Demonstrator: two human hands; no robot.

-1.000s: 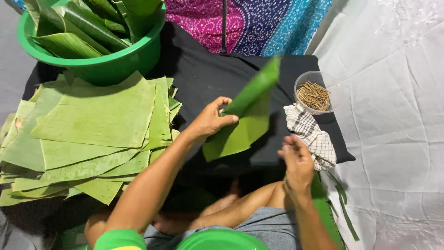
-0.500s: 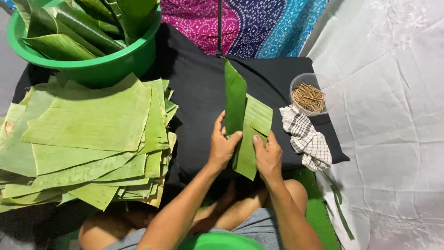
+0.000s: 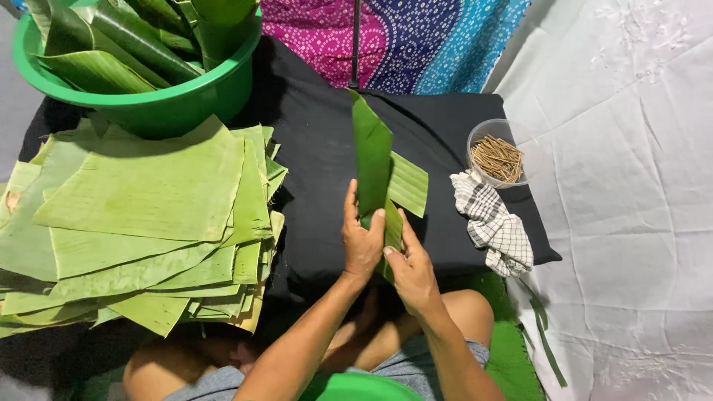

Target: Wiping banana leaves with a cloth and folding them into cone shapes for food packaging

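A folded green banana leaf piece (image 3: 375, 167) stands nearly upright over the black cloth (image 3: 312, 148), held at its lower end by both hands. My left hand (image 3: 362, 239) wraps its left side with the fingers on the leaf. My right hand (image 3: 407, 263) grips the lower right edge, thumb touching the left hand's fingertips. A lighter flap of the leaf sticks out to the right. A big stack of flat cut banana leaves (image 3: 141, 223) lies to the left of my hands.
A green plastic basin (image 3: 148, 96) full of rolled leaves sits at the top left. A clear cup of thin wooden sticks (image 3: 496, 156) and a checked white cloth (image 3: 494, 226) lie at the right. White fabric (image 3: 631, 223) covers the right side; patterned pink and blue fabric (image 3: 416, 44) lies behind.
The leaf went from slanting right in my left hand alone to upright and folded narrower. My right hand came up from my lap and took its lower edge.
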